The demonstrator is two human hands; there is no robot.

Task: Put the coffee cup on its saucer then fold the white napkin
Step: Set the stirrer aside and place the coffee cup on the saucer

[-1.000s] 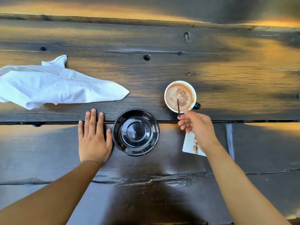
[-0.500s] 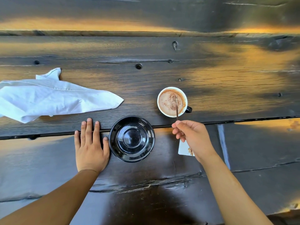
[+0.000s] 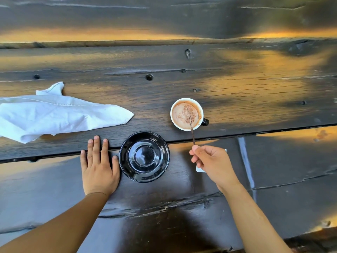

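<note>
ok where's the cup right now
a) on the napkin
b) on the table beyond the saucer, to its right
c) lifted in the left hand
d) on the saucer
b: the cup stands on the table beyond and to the right of the empty saucer, with the right hand holding a stirrer that dips into it.

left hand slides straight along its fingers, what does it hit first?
Probably the napkin's near edge: the left hand lies flat, fingers pointing away from the person, just right of its low corner. It might narrowly miss and meet only bare table.
</note>
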